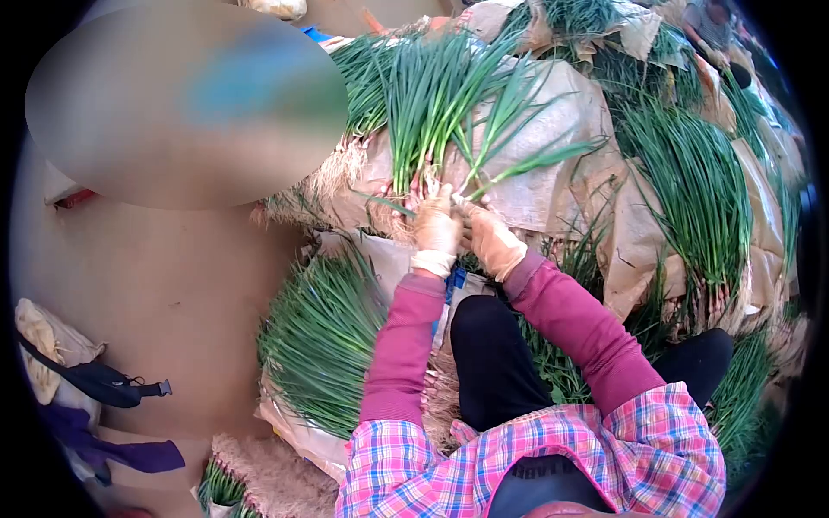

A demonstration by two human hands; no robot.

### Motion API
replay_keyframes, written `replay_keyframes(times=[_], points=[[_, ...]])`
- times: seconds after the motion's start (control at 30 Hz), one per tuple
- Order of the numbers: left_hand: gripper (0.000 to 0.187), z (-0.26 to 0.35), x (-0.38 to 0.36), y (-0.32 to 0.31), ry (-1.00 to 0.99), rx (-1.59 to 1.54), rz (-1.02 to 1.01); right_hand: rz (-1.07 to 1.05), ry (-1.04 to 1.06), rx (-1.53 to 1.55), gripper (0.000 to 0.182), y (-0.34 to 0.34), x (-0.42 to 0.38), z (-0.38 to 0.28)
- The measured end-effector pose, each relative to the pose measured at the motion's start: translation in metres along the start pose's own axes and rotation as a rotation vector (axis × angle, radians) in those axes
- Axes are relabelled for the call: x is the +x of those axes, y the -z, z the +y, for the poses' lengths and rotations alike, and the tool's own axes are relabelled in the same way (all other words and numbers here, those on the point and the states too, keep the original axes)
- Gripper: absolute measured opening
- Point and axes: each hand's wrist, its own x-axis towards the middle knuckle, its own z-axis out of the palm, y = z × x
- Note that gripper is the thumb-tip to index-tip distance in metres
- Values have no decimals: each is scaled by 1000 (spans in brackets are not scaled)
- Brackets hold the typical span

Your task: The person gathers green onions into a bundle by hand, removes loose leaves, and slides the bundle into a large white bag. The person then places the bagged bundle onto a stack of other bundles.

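Note:
My left hand (438, 226), in a pale glove, is closed at the root ends of a bunch of spring onions (432, 108). Their green leaves fan out away from me over a pale woven sack (561, 108). Close beside it, my gloved right hand (492, 240) has its fingers curled at the base of a few separate spring onions (540, 162) that point to the right. The fingertips of both hands nearly meet, and the exact grip of the right one is partly hidden. Pinkish bulbs and stringy roots show by the left hand.
A big heap of spring onions (319, 337) lies to my left, another bundle (691, 190) to my right. More roots and onions (276, 479) sit at lower left. A black waist bag (99, 380) lies at far left. Another person (712, 26) is at upper right. A blurred oval hides the upper left.

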Motion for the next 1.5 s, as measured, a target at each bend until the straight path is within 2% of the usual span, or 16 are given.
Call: replay_keyframes(times=[0.07, 0.13, 0.2, 0.33, 0.43, 0.53, 0.73, 0.8, 0.93, 1.0, 1.1, 1.2, 1.3, 1.37, 1.4, 1.5], points=[[32, 23, -2, 21, 188, -284, -235, 103, 22, -42, 27, -1, 5, 3], [25, 4, -23, -10, 105, -399, -39, 172, 46, 37, 27, 23, 24, 18], [25, 3, -25, -10, 300, -717, -79, 199, 121, -54, 24, 19, -4, 13], [23, 11, -27, 7, 314, -853, -137, 123, 269, -69, 22, 34, -6, 11], [25, -7, -23, 34, 53, -572, -185, -117, 65, 276, 27, 27, -15, -11], [27, -41, -29, 32, 218, -216, 195, -219, 66, 257, 30, 39, -5, -19], [16, -75, -21, 40, 43, 304, 112, -379, 176, 44, 37, 10, 2, -29], [15, -63, -31, 54, 34, 252, 128, -328, 131, 31, 38, -7, -1, -34], [15, -45, -84, 78, -27, -130, -373, -261, 9, 20, 38, 16, 29, -36], [16, -57, -90, 67, 122, -247, -474, -198, 35, -36, 35, 12, 31, -37], [22, -67, -47, 52, 178, 174, 272, -235, -30, 35, 27, 15, 44, -15], [26, -56, -3, 38, 309, 363, -129, -164, -15, 42, 21, 3, 42, -10], [25, -73, 8, 18, 145, 433, 56, -145, -15, 76, 17, -11, 42, -19], [19, -90, 10, 21, 276, 8, -33, -149, -1, 49, 14, -23, 43, -22], [12, -89, 11, 35, 446, -565, -50, -139, 28, 17, 14, -22, 47, -25], [12, -66, 4, 53, 419, -661, -67, -145, 25, -38, 15, -21, 62, -24]])
